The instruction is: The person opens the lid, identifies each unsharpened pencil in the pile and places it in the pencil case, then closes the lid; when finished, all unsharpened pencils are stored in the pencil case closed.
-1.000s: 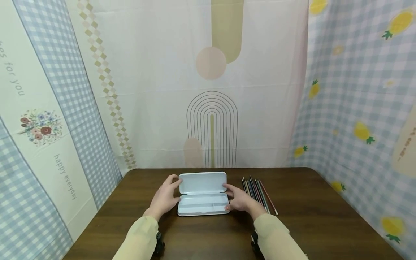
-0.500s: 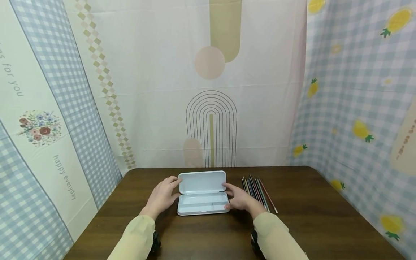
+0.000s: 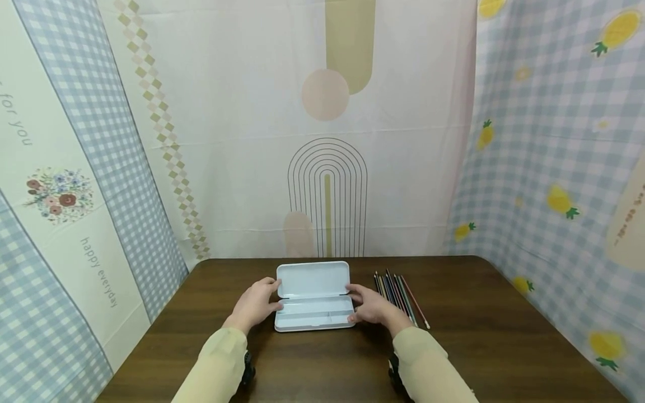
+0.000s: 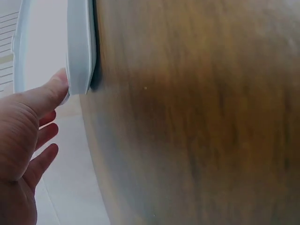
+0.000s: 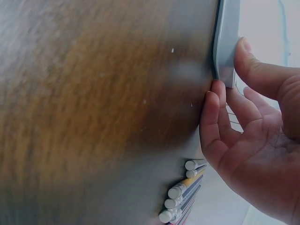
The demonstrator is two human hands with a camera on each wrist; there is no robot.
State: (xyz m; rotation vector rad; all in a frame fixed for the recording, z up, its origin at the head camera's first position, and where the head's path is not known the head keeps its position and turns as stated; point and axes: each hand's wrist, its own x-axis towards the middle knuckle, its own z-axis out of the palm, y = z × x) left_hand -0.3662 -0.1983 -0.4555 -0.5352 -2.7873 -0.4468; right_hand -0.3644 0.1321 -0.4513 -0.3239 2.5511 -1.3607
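Observation:
A white pencil case (image 3: 312,316) lies open at the middle of the brown table (image 3: 478,336), its lid (image 3: 312,278) raised at the back. My left hand (image 3: 256,305) is at the case's left end. In the left wrist view its thumb (image 4: 58,84) touches the corner of the case (image 4: 80,47) while the other fingers hang free. My right hand (image 3: 372,307) is at the right end. In the right wrist view the thumb (image 5: 246,61) and a fingertip touch the end of the case (image 5: 226,42). The tray inside looks bare.
A row of several coloured pencils (image 3: 399,294) lies just right of my right hand, and their ends show in the right wrist view (image 5: 180,199). Patterned cloth walls close in the table on the left, back and right.
Hardly anything differs. Both hands stay at the ends of the open case, and the head view has shifted slightly.

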